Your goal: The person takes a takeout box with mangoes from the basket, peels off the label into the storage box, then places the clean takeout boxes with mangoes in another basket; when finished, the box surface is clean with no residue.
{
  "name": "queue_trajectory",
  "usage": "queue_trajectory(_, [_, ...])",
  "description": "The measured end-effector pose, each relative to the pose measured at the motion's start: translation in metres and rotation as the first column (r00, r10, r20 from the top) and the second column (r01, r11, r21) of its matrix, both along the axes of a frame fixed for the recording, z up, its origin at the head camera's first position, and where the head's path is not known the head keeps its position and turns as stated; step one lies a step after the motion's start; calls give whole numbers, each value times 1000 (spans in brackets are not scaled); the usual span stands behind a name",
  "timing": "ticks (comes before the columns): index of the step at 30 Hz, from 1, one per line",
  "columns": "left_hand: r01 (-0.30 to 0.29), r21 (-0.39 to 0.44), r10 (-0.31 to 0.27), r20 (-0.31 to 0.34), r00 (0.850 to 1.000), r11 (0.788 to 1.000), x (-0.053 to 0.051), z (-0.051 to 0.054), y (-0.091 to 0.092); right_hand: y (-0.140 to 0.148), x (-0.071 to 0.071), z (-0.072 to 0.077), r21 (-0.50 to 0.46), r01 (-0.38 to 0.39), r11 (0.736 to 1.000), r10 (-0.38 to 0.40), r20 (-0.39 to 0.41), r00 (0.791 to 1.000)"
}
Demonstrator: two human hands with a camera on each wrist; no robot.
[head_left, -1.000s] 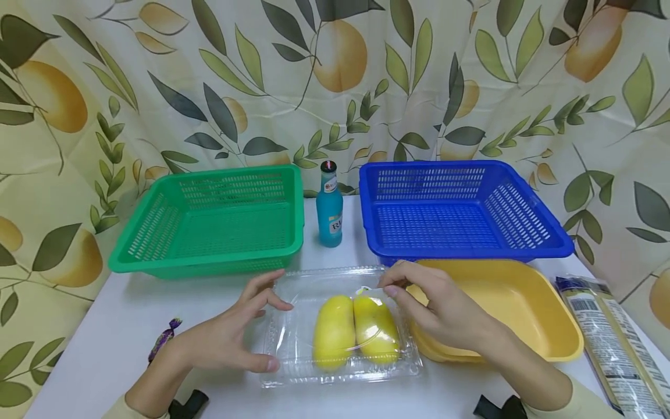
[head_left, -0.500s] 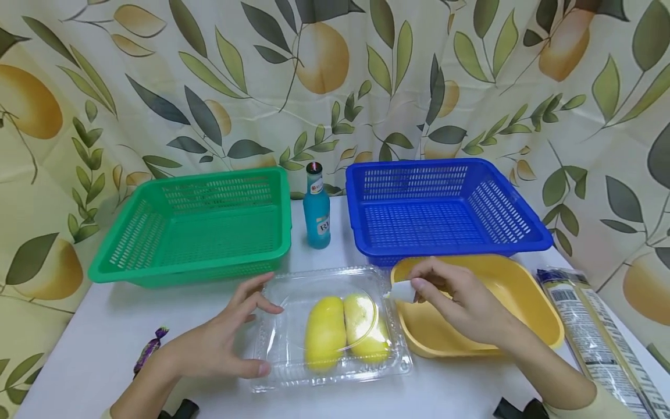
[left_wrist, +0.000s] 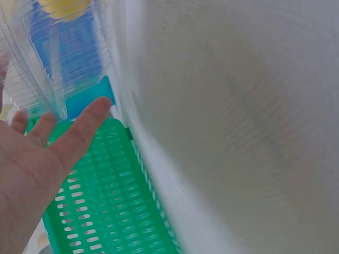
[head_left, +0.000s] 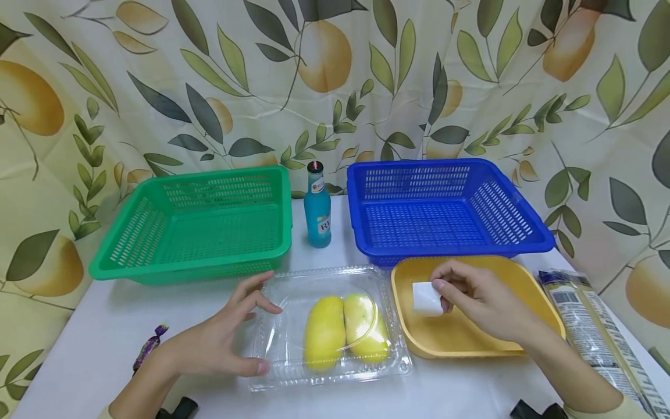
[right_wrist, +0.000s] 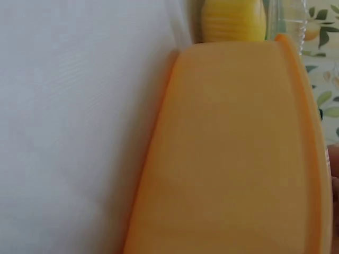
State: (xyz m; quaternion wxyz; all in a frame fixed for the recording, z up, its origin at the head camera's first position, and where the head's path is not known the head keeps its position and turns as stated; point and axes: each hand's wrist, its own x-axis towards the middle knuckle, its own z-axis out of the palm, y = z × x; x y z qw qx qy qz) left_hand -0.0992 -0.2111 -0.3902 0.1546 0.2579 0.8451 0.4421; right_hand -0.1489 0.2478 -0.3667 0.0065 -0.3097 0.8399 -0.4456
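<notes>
A clear plastic clamshell container (head_left: 285, 340) lies on the white table before me. Through its lid show two yellow mangoes (head_left: 324, 333), side by side. My left hand (head_left: 222, 340) spreads thumb and fingers at the container's left side, apparently touching its edge. The left wrist view shows that hand (left_wrist: 39, 159) with fingers extended beside the plastic. Over the yellow tray (head_left: 534, 317) my right hand (head_left: 484, 299) pinches a small white sticker (head_left: 427, 299) between thumb and forefinger. In the right wrist view the tray's side (right_wrist: 233, 143) hides most of that hand.
Behind stand a green basket (head_left: 230, 233), a blue bottle (head_left: 317, 218) and a blue basket (head_left: 419, 224). A wrapped candy (head_left: 148, 348) lies left by my forearm. At the right edge is a printed plastic packet (head_left: 591, 326).
My right hand has pulled the white sticker off the container's upper right and carried it right, over the yellow tray. The left hand has stayed by the container. The head view has shifted slightly.
</notes>
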Motion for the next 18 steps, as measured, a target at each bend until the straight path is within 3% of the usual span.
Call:
queue_trajectory(6, [9,0,-9,-9,1000,1000,0,0,-2,6,-4,-9,117,17,993,-27,90,996])
queue_trajectory(18, [21,8,-21,-24,999,1000,-3,1,-2,12,-12,-25,289,65,955,-77,30,997])
